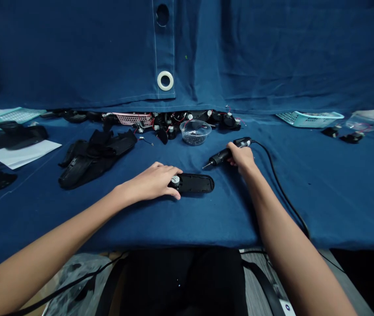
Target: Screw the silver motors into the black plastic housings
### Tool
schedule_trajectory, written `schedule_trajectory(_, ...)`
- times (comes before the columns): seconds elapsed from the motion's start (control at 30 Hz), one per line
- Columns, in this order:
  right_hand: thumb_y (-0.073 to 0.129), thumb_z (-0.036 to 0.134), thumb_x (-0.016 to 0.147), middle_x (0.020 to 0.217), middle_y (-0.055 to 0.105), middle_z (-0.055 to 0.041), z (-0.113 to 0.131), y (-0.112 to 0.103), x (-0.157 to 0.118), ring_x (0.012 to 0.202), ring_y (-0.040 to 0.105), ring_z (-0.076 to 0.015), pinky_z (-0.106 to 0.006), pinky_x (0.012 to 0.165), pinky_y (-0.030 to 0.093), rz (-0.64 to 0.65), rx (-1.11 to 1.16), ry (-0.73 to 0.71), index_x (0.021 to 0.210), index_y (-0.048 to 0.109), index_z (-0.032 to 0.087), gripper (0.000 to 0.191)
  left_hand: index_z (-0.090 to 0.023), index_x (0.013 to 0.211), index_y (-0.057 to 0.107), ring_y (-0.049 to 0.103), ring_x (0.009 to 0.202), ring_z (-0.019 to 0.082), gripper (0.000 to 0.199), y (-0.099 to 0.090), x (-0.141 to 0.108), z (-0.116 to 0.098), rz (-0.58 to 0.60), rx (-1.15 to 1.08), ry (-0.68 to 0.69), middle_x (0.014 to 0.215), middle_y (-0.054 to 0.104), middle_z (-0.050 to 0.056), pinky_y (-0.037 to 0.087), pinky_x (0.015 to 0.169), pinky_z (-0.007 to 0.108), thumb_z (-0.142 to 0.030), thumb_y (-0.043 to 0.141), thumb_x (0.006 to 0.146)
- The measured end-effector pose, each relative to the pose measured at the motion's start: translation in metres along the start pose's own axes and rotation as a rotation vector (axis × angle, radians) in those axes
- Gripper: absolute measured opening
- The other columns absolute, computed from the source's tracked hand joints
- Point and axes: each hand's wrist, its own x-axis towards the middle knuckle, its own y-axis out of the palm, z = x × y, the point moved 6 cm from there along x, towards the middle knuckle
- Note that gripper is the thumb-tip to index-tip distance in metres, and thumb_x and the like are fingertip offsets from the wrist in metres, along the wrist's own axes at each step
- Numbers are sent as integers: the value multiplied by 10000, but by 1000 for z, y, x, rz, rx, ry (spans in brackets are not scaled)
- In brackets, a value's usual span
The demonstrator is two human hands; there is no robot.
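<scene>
My left hand (pixel 157 181) grips the left end of a long black plastic housing (pixel 197 183) lying on the blue cloth. A small round white part (pixel 175 180) shows between thumb and fingers; the rest of that end is hidden under the palm. My right hand (pixel 241 157) is wrapped round a black corded electric screwdriver (pixel 221 156). The tool lies nearly level, its thin bit (pixel 207 165) pointing left, above and apart from the housing's right end. Beyond both hands stands a clear plastic bowl (pixel 195 133) with many tiny dark pieces at its bottom.
Black parts with red wires (pixel 170 129) are heaped behind, beside a pink basket (pixel 134 119). A turquoise basket (pixel 310 119) stands at the back right. Black fabric-like pieces (pixel 96 153) and a white sheet (pixel 24 153) lie left. The screwdriver's cord (pixel 277 180) runs past my right forearm.
</scene>
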Motion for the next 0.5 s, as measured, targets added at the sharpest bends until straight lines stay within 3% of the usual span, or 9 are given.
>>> schedule_trajectory(0.07,573,427,770,523,535,-17,7,1,-6,411,470,-114,-249,398,376,15,90,-14,739,531,165,267,-211,1226,570,593,1065,232,582,-11,9,8,1,-67,-11,1100,688,43,399,891,307,-606,595,800)
schedule_trajectory(0.13,543,427,783,526,513,-2,14,2,-12,402,452,-94,-225,375,352,26,247,-33,703,502,173,269,-215,1152,617,637,935,177,439,-31,29,19,-103,-150,1,1020,711,29,420,821,278,-545,494,890)
schedule_trajectory(0.2,571,402,760,506,459,25,21,3,-18,385,420,-81,-207,344,315,31,460,-37,696,476,181,248,-192,1036,660,638,854,152,349,-53,59,30,-247,-158,44,984,713,40,423,768,264,-470,492,910)
schedule_trajectory(0.27,606,372,731,495,408,50,24,5,-24,370,381,-69,-193,320,286,43,644,-13,694,454,190,240,-156,997,670,628,817,152,292,-66,96,40,-301,-86,66,929,713,60,419,754,265,-385,515,902)
schedule_trajectory(0.4,596,379,738,516,396,58,29,15,-35,378,349,-52,-165,312,291,120,766,60,696,431,194,251,-156,1013,694,625,899,176,243,-68,174,59,-170,148,-19,1013,705,78,418,796,264,-223,528,847)
schedule_trajectory(0.5,584,379,742,517,396,53,31,21,-41,382,348,-50,-154,311,279,174,792,101,689,423,190,254,-129,924,735,636,814,185,224,-58,214,66,-37,179,-72,909,723,89,429,758,263,-167,614,740)
